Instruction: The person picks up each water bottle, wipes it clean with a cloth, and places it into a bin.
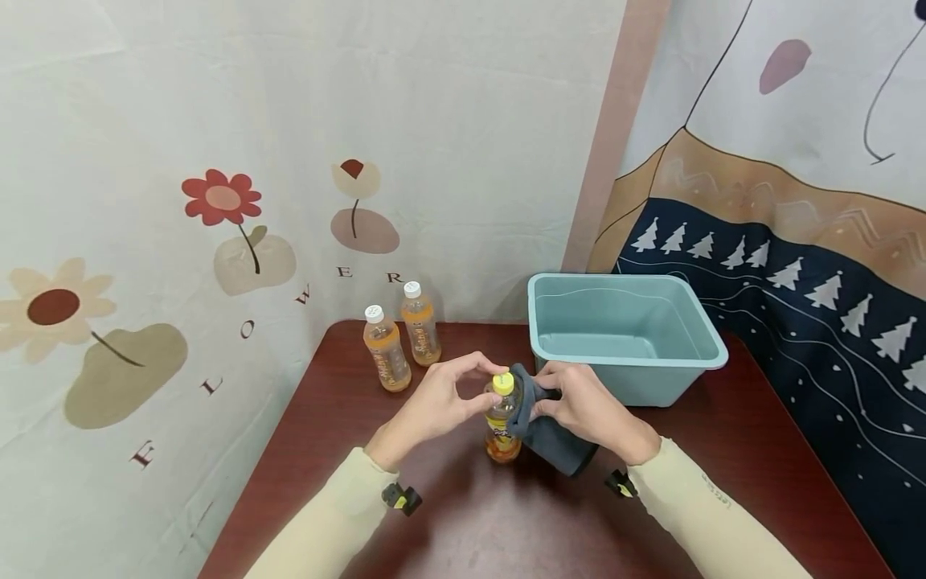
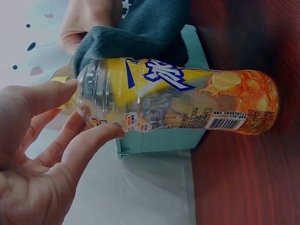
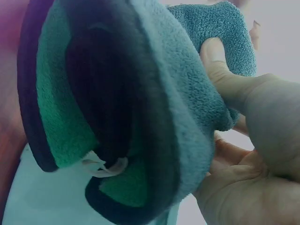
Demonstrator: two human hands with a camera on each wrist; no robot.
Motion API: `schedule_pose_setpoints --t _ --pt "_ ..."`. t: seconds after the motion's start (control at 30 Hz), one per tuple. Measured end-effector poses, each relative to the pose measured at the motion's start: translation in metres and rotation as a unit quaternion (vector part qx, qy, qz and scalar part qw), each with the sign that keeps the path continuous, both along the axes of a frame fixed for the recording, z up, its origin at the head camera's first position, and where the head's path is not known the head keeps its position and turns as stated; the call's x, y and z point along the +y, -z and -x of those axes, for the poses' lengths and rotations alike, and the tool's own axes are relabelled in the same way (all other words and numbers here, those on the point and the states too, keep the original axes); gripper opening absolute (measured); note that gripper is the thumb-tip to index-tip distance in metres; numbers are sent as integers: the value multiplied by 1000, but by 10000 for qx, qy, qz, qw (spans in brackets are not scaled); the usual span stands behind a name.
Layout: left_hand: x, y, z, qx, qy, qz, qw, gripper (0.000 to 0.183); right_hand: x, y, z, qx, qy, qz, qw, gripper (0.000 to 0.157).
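Note:
A clear plastic drink bottle (image 1: 502, 441) with a yellow cap and a yellow and orange label stands upright on the table. My left hand (image 1: 443, 400) holds it near the top, fingertips and thumb around the cap and shoulder; the left wrist view shows the thumb against the bottle's side. In my right hand (image 1: 584, 404) is a grey-blue towel (image 1: 555, 441), pinched between thumb and fingers. One end of the towel lies up against the bottle's neck, and the rest hangs down on the right. Dark edging and a pale loop show on the towel in the right wrist view.
Two bottles with white caps, one nearer (image 1: 387, 354) and one farther (image 1: 421, 328), stand at the back left of the dark red table (image 1: 492, 535). A light blue plastic bin (image 1: 625, 367) sits at the back right, behind my right hand. Printed fabric (image 1: 463, 137) hangs behind the table.

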State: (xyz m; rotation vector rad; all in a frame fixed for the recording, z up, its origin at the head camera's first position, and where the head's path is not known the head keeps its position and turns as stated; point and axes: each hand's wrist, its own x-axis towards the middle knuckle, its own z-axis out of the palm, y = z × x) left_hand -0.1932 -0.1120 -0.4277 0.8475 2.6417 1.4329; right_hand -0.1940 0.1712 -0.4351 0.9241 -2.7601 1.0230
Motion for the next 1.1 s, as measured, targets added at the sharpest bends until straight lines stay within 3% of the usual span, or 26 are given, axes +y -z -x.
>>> schedule_pose_setpoints --t 0.33,0.83,1.1 --pt "2 -2 -1 81 24 13 10000 36 -6 -13 -4 161 63 496 9986 35" --pt "0 -5 -2 273 -37 307 9991 38 -6 -15 -5 191 78 390 9990 42" --pt "3 -3 -8 367 -228 112 9990 40 12 -11 -11 305 309 391 9983 40"
